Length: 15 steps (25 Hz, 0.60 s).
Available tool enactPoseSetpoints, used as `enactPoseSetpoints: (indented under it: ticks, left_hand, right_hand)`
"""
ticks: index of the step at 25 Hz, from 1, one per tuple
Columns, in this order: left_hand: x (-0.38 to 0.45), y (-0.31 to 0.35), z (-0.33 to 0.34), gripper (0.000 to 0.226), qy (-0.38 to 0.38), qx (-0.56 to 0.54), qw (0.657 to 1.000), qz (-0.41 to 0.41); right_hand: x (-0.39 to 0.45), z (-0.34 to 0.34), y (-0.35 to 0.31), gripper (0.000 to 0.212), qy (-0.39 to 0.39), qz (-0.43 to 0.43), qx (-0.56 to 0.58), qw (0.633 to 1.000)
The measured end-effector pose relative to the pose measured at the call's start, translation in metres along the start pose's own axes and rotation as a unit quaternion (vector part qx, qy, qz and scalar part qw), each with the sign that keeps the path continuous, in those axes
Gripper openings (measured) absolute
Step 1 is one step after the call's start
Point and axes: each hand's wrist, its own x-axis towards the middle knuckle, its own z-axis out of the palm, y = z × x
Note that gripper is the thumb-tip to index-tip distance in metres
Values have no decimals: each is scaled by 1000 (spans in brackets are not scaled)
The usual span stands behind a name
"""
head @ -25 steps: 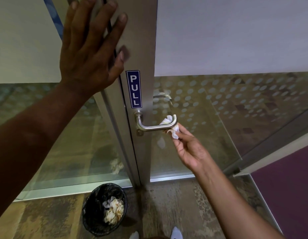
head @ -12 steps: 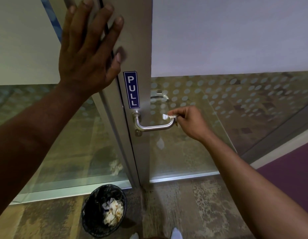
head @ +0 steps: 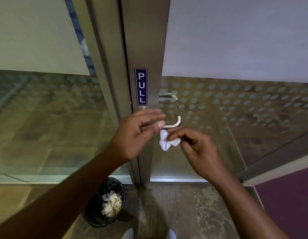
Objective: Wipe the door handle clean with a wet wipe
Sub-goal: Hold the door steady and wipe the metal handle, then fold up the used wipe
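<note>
Fingers of right hand [head: 199,149] pinch wet wipe [head: 167,141] below door handle [head: 173,124]; left hand [head: 137,133], fingers loosely spread, hides handle's base; wastebasket [head: 105,204] on floor w/ crumpled wipes.

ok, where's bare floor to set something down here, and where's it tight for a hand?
Free: the floor strip right of the wastebasket, running to the purple carpet. Tight: at the door handle, where the left hand and the right hand pinching the wet wipe converge.
</note>
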Motion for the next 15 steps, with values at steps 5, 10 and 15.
enactPoseSetpoints:
  ticks: [5, 10, 15]
  left_hand:
    - [-45, 0, 44, 33, 24, -343, 920, -190]
    - [-69, 7, 58, 19, 177, -181, 943, -215]
    - [-83, 8, 81, 15, 310, -195, 890, -271]
  right_hand:
    - [-23, 13, -5, 39, 38, -37, 79, 995]
    - [-31, 24, -8, 31, 147, 57, 81, 984]
    - [-45, 45, -11, 24, 78, 17, 106, 991]
